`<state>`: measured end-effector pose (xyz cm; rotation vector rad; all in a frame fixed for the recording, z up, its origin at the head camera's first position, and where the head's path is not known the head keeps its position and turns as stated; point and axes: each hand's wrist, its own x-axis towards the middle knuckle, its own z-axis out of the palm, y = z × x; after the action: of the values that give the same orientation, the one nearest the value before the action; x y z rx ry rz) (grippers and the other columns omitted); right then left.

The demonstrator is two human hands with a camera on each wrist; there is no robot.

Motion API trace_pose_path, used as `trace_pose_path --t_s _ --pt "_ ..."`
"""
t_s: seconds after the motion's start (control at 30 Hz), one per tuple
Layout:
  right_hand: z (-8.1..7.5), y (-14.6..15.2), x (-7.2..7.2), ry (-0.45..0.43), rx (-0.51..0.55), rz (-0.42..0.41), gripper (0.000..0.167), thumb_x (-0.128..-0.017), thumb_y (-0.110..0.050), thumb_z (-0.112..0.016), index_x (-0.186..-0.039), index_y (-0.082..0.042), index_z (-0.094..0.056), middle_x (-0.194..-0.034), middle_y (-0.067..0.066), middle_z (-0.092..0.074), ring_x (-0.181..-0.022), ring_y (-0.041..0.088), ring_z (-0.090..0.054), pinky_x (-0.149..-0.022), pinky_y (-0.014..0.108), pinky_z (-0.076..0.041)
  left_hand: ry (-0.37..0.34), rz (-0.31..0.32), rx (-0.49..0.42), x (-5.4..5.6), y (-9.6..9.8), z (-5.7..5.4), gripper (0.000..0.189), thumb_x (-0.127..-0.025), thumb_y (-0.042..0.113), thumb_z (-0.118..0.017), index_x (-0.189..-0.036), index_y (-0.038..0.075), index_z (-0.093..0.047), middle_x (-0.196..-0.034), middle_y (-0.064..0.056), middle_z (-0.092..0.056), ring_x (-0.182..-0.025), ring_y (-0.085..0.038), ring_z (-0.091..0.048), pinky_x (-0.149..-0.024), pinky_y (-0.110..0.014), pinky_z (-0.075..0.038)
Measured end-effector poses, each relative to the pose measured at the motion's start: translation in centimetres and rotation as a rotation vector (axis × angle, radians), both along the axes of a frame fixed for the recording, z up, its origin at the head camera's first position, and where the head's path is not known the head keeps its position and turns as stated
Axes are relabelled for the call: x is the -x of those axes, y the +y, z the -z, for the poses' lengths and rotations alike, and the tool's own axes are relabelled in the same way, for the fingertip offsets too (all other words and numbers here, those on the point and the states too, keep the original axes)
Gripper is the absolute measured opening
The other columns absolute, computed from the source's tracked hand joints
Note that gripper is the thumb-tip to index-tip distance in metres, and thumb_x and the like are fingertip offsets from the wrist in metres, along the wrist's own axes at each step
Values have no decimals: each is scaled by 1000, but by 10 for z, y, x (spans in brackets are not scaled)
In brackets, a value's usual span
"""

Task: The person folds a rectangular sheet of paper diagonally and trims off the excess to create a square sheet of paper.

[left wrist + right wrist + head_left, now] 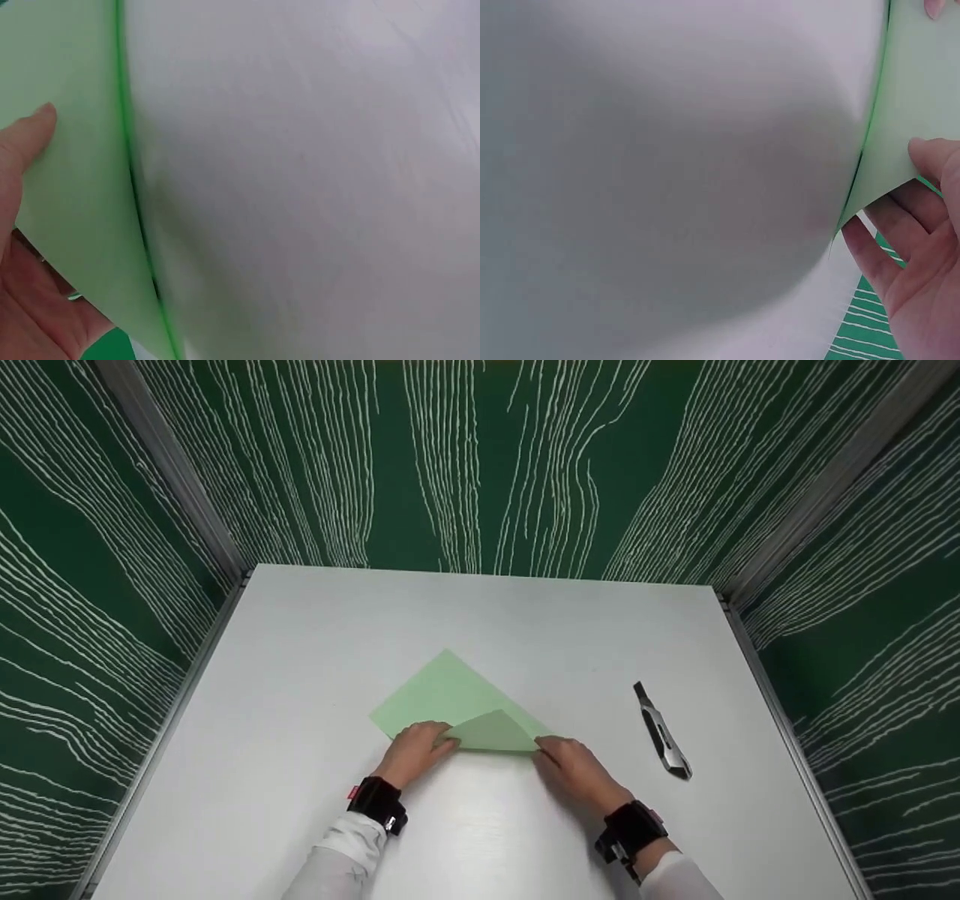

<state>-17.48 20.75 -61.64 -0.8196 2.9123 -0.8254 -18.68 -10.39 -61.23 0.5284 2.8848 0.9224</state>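
Observation:
A light green sheet of paper [439, 690] lies on the white table with its lower edge folded up, and the folded-over flap [491, 731] forms a low triangle on top. My left hand [416, 751] pinches the left part of the fold. In the left wrist view its thumb [34, 131] lies on the paper's face while the fingers are behind it. At the flap's right end, my right hand [581, 769] pinches the corner, thumb [930, 154] in front and fingers underneath. The bottom fold bows as a rounded edge in both wrist views.
To the right of the paper lies a grey and black utility knife [664, 739], its tip pointing away from me. Green panels with white wavy lines [442, 472] stand around the white table [480, 607] at the back and sides.

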Motion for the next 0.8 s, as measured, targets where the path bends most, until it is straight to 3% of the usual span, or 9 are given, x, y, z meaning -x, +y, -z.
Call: trace_pose_path --t_s 0.23,0.43,0.57,0.73,0.8 --pt "0 -1 -1 -52 20 98 38 -98 -9 -62 -133 5 -59 -128 23 -66 -121 39 -62 -103 51 -50 -7 -55 -7 5 0 0 47 -97 36 -65 -120 -5 -67 -121 -21 -69 -115 -35 -66 -97 -46 -54" --pt "4 4 1 -8 21 196 39 -95 -9 -66 -132 2 -61 -126 21 -67 -120 37 -62 -103 49 -50 -38 -111 -9 10 -1 -3 53 -95 35 -67 -126 -8 -62 -132 -25 -61 -125 -39 -59 -105 -46 -49" --pt "6 7 1 4 28 227 43 -93 -7 -66 -135 1 -59 -126 21 -67 -120 38 -62 -103 49 -50 -11 -131 16 12 -1 -2 52 -95 34 -68 -126 -7 -61 -132 -26 -61 -122 -39 -61 -102 -47 -52" --pt "6 7 2 121 10 175 53 -91 -7 -69 -141 0 -53 -122 24 -67 -114 41 -63 -99 52 -52 71 -134 72 15 -1 3 47 -92 34 -72 -118 -5 -66 -123 -23 -66 -111 -36 -67 -90 -45 -57" --pt "7 6 2 198 -52 145 61 -89 -9 -72 -145 0 -49 -125 25 -65 -117 43 -61 -100 55 -49 97 -136 94 16 0 5 46 -90 35 -74 -116 -2 -67 -121 -20 -67 -107 -34 -68 -86 -44 -58"
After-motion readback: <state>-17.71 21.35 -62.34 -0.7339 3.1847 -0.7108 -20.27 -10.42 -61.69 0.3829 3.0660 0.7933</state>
